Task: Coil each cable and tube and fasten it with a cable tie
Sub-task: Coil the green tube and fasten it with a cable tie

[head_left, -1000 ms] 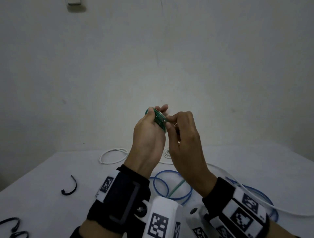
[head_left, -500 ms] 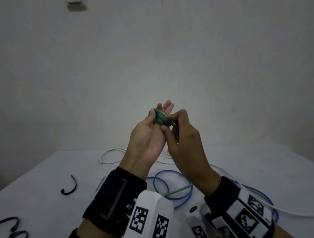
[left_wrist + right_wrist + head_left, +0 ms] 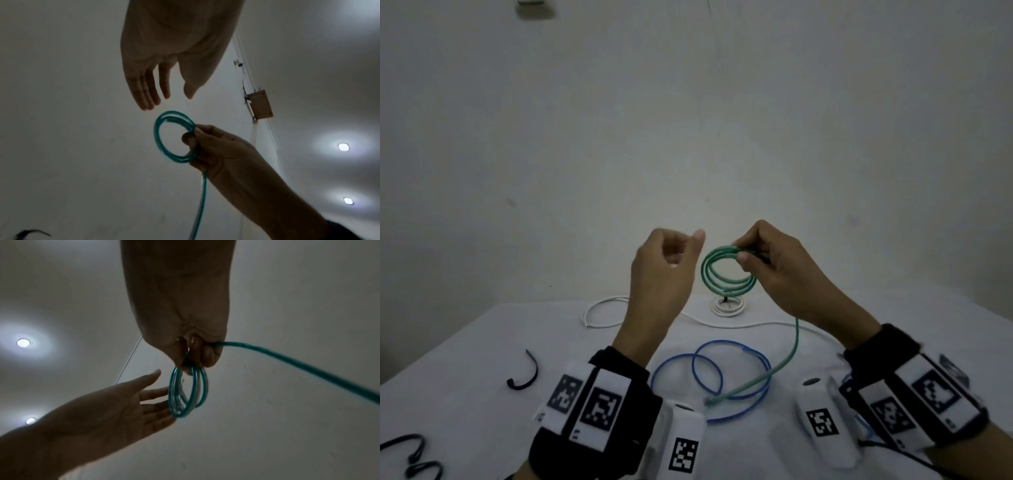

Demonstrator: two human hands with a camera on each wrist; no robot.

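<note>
A green tube (image 3: 704,274) is wound into a small coil of about three loops, held up above the table. My right hand (image 3: 743,255) pinches the coil at its upper right side; the right wrist view shows the finger and thumb clamped on the green tube (image 3: 174,395). The tube's loose tail (image 3: 796,342) hangs down to the table. My left hand (image 3: 686,250) hovers just left of the coil, holding nothing. In the left wrist view, the fingers (image 3: 147,97) are straight and stay clear of the green tube (image 3: 157,139).
On the white table (image 3: 482,394) lie a loose blue tube (image 3: 766,363) in loops, a loose white cable (image 3: 602,306), a small tied white coil (image 3: 727,310) and black cable ties (image 3: 530,373) at left and lower left (image 3: 412,455).
My left hand has let go of the green coil and moved off to the left. My right hand alone now holds the coil, turned so its loops face the head view.
</note>
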